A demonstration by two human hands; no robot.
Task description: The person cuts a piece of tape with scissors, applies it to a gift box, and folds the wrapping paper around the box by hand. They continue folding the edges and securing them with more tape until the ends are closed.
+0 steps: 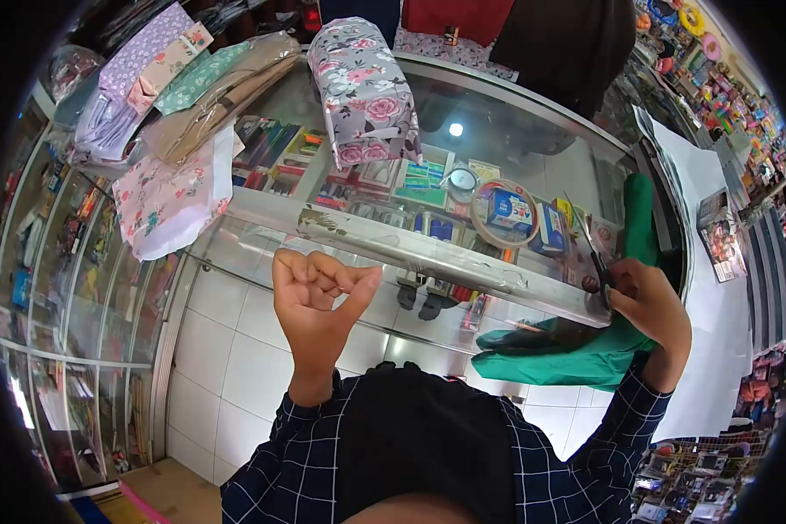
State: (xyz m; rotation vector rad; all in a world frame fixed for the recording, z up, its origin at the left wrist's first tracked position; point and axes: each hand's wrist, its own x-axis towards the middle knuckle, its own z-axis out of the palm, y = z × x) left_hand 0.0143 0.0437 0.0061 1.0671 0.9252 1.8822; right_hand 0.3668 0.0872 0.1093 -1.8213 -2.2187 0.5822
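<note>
My left hand [319, 288] is raised beside the near edge of the glass counter [393, 240]. Its fingers are curled and the thumb lies against the index finger; anything between them is too small to make out. At the counter's right front corner, my right hand [651, 301] grips the dark handle of a pair of scissors [596, 258], whose blades point away from me. A roll of clear tape [473, 214] lies on the glass between the hands, nearer the scissors. Green fabric [568, 362] hangs below and beside my right hand.
A folded floral cloth bundle [367, 96] rests on the counter. Packaged fabrics [192, 83] and a pink floral piece [170, 196] lie at the left. White sheets [699, 349] are at the right. A glass cabinet [87, 279] stands on the left.
</note>
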